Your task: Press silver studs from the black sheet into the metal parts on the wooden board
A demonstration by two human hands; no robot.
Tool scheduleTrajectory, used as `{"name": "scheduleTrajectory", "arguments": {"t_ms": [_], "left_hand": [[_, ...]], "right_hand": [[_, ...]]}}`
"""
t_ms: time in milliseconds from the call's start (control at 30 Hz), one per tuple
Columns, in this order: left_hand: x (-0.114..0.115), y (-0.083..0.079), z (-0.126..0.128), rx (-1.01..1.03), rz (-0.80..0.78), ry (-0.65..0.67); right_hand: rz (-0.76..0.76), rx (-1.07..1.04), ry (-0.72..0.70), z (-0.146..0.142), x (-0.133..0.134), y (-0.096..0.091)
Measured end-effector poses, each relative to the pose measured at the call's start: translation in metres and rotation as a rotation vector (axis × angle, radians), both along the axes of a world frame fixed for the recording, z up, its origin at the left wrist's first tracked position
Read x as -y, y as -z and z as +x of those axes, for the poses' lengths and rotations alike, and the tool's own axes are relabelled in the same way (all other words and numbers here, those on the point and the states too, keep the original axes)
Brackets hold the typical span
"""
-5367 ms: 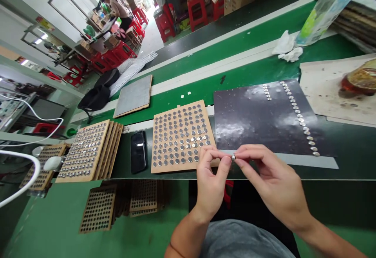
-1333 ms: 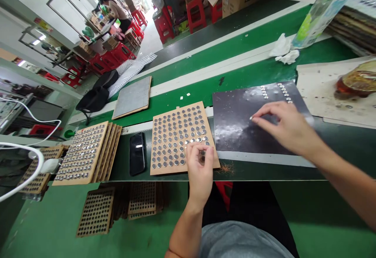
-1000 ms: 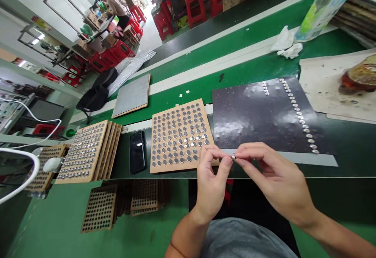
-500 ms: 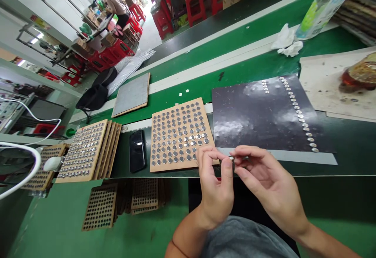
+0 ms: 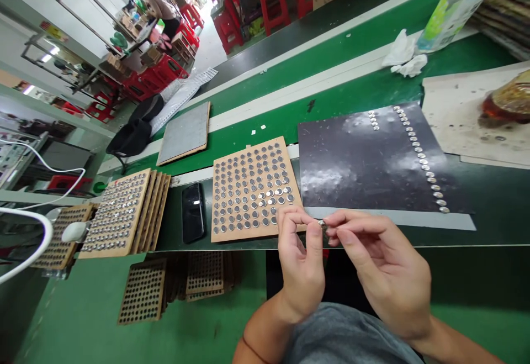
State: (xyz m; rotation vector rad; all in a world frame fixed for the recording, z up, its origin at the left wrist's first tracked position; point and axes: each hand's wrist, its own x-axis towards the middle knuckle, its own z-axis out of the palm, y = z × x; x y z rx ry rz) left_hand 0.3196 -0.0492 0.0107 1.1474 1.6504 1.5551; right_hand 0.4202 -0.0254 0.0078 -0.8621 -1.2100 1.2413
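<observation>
In front of my body, my left hand (image 5: 301, 267) pinches a small shiny round metal piece (image 5: 322, 223) between thumb and fingertips. My right hand (image 5: 387, 273) meets it from the other side, fingers drawn together and fingertips at the piece; what lies between them is mostly hidden. Behind my left hand is a brown board (image 5: 252, 187) set with rows of round dark metal discs, a few topped with brighter pieces. Beyond my right hand lies a black sheet (image 5: 351, 159), bearing a long row of shiny round pieces (image 5: 418, 151) and a short row (image 5: 373, 121).
Left of the board lies a black phone (image 5: 193, 212), then a stack of filled boards (image 5: 118, 215). A grey panel (image 5: 184, 132) sits farther back. At right are crumpled tissue (image 5: 408, 57), a bottle (image 5: 453, 13) and an amber glass dish (image 5: 509, 101). More boards (image 5: 143, 292) stand below table level.
Both hands have shifted slightly left with the small metal piece. My right thumb has moved closer to its fingers. The boards and black sheet stay in place.
</observation>
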Motion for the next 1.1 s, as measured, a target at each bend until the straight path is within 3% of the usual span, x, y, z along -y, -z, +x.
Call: {"name": "scheduleTrajectory", "arguments": {"t_ms": [233, 467, 800, 967, 1100], "left_hand": [[0.002, 0.000, 0.000, 0.021, 0.020, 0.037], [0.004, 0.002, -0.001, 0.011, 0.067, 0.087], [0.003, 0.002, -0.003, -0.008, 0.082, 0.130], [0.001, 0.002, -0.005, 0.045, 0.062, 0.190], [0.001, 0.003, -0.003, 0.062, 0.033, 0.177]], "right_hand": [[-0.063, -0.043, 0.011, 0.003, -0.006, -0.007], [-0.116, -0.081, -0.002, 0.005, -0.007, -0.001], [-0.094, -0.013, -0.151, 0.009, -0.011, -0.001], [-0.220, -0.098, -0.265, 0.013, -0.013, 0.004], [-0.095, -0.071, -0.203, 0.016, -0.010, 0.005]]}}
